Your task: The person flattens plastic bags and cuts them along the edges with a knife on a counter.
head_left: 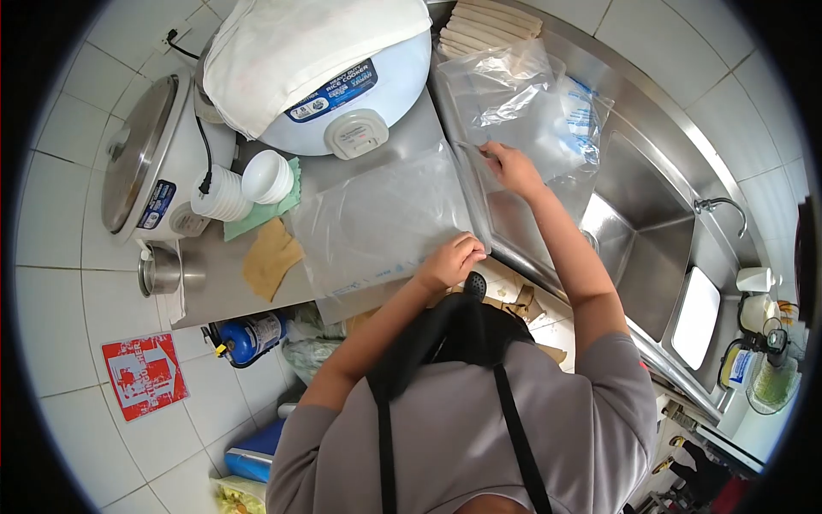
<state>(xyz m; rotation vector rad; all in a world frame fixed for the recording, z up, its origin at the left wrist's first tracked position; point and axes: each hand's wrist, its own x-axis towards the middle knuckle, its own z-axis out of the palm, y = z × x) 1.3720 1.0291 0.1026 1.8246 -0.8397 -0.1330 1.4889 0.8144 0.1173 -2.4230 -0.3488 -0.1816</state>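
Note:
A large clear plastic bag (377, 218) lies flat on the steel counter (223, 265). At its near right corner my left hand (452, 260) is closed, the fingers pinched on the plastic. My right hand (512, 168) is at the bag's far right edge, thumb and fingers pressed together on the plastic edge. Beyond my right hand, more clear plastic bags (514, 107) with blue print lie in a loose pile beside the sink.
A rice cooker (377, 94) draped with a white cloth (300, 51) stands at the back, another cooker (163, 163) at the left. White cups (224, 193), a brown cloth (272, 259) and a metal pot (160, 270) sit near it. The sink (634, 214) is at the right.

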